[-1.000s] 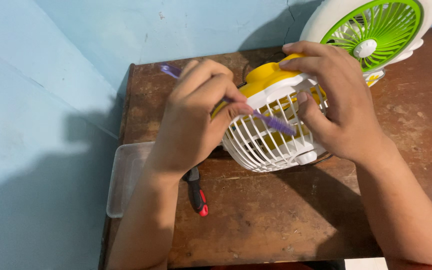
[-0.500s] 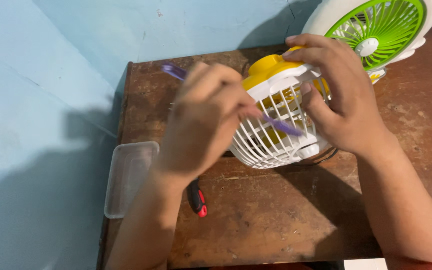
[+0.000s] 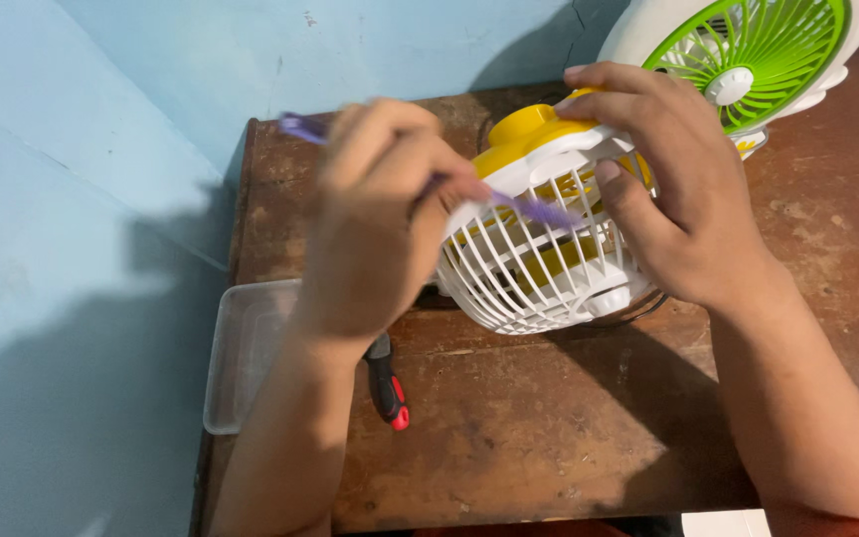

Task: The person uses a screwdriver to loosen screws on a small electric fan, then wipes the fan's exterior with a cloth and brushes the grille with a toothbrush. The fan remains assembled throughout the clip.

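A small yellow fan with a white grille (image 3: 529,268) rests tilted on the brown wooden table (image 3: 549,428). My right hand (image 3: 668,199) grips the fan's top and right side, thumb on the grille. My left hand (image 3: 380,219) holds a purple toothbrush (image 3: 539,210); its bristle end lies against the upper grille, and the handle tip (image 3: 300,126) sticks out behind my fingers. The brush is blurred.
A second fan, white with a green grille (image 3: 748,50), stands at the back right. A red and black screwdriver (image 3: 387,383) lies under my left wrist. A clear plastic tray (image 3: 241,348) overhangs the table's left edge. Blue walls close the left and back.
The toothbrush head has moved up the grille, from lower right toward the top. The fan has shifted slightly left and tilted; my right hand stays on it.
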